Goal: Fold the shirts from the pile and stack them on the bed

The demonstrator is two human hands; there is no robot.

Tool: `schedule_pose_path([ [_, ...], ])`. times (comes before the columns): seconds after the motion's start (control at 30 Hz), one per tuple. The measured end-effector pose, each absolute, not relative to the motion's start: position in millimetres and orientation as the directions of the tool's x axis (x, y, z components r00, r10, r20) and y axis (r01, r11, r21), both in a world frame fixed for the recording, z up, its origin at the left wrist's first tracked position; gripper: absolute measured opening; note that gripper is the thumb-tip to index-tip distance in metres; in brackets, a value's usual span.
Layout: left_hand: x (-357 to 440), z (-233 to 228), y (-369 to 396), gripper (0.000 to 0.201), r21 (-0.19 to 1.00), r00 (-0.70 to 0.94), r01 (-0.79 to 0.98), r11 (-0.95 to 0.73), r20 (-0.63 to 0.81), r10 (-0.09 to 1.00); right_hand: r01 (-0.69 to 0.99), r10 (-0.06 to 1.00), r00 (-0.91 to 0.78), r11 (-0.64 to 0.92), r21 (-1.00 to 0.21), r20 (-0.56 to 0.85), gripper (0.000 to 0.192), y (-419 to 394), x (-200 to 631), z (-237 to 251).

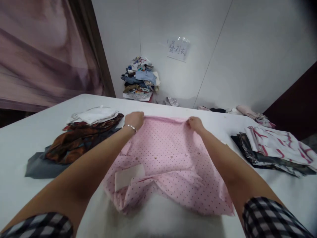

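Observation:
A pink shirt with small dark dots [163, 142] is spread across the white table in front of me, its buttons running crosswise and its near part rumpled. My left hand [134, 120] is closed on the far left edge of the shirt. At the far right edge, my right hand [195, 124] pinches the cloth. Between the two hands the far edge is stretched nearly straight. A pale rectangular piece [127, 177] lies on the shirt's left part; I cannot tell what it is.
Left of me is a loose pile of clothes [74, 142]. Folded clothes [279, 145] are stacked at the right. Beyond the white table [99, 102] rise a tall clothes heap [141, 79] and a wall with a handwritten sign [177, 49]. More garments [252, 112] lie behind the far edge.

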State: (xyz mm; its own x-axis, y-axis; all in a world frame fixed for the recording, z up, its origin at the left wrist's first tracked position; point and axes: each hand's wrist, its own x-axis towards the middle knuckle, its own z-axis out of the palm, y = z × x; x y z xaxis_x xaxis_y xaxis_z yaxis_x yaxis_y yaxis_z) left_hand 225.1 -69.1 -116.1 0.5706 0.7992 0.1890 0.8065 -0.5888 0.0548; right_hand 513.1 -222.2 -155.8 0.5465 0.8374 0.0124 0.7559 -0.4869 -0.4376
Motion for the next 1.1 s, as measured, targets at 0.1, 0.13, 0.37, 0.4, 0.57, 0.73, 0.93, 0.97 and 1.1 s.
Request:
schedule_pose_path([
  [0.1, 250.2, -101.7, -49.3, 0.041, 0.13, 0.556, 0.754, -0.643, 0.395, 0.731, 0.678, 0.77, 0.61, -0.384, -0.627, 0.188, 0.06, -209.7, 530.4, -142.8],
  [0.13, 255.5, -103.3, -46.5, 0.045, 0.151, 0.559, 0.738, -0.658, 0.41, 0.72, 0.636, 0.759, 0.618, -0.33, -0.698, 0.205, 0.067, -210.8, 531.1, -143.1],
  [0.37, 206.4, -155.2, -87.0, 0.04, 0.294, 0.723, 0.612, -0.734, 0.169, 0.67, 0.509, 0.853, 0.522, -0.297, -0.808, 0.015, 0.044, -298.5, 489.9, -170.6],
  [0.4, 188.9, -159.2, -99.4, 0.041, 0.335, 0.738, 0.59, -0.735, 0.145, 0.659, 0.516, 0.858, 0.513, -0.306, -0.8, 0.003, 0.039, -319.3, 481.2, -171.8],
  [0.57, 102.6, -165.0, -176.8, 0.05, 0.541, 0.758, 0.538, -0.646, 0.025, 0.652, 0.571, 0.934, 0.357, -0.237, -0.786, -0.021, 0.04, -424.3, 428.9, -171.4],
  [0.73, 65.1, -186.8, -246.3, 0.047, 0.523, 0.812, 0.464, -0.715, 0.072, 0.58, 0.71, 0.981, 0.179, -0.184, -0.679, -0.078, 0.067, -477.5, 375.1, -188.1],
  [0.93, 70.7, -202.8, -276.2, 0.012, 0.437, 0.797, 0.334, -0.835, 0.342, 0.497, 0.778, 0.962, 0.243, -0.118, -0.617, 0.121, 0.035, -477.5, 347.5, -199.5],
  [0.97, 70.5, -202.9, -278.2, 0.014, 0.446, 0.782, 0.313, -0.838, 0.38, 0.494, 0.762, 0.962, 0.218, -0.063, -0.644, 0.164, 0.031, -480.0, 346.1, -196.2],
  [1.1, 62.3, -203.0, -286.3, 0.026, 0.421, 0.803, 0.263, -0.868, 0.404, 0.439, 0.656, 0.923, 0.177, 0.149, -0.74, 0.342, 0.023, -504.5, 343.3, -181.2],
])
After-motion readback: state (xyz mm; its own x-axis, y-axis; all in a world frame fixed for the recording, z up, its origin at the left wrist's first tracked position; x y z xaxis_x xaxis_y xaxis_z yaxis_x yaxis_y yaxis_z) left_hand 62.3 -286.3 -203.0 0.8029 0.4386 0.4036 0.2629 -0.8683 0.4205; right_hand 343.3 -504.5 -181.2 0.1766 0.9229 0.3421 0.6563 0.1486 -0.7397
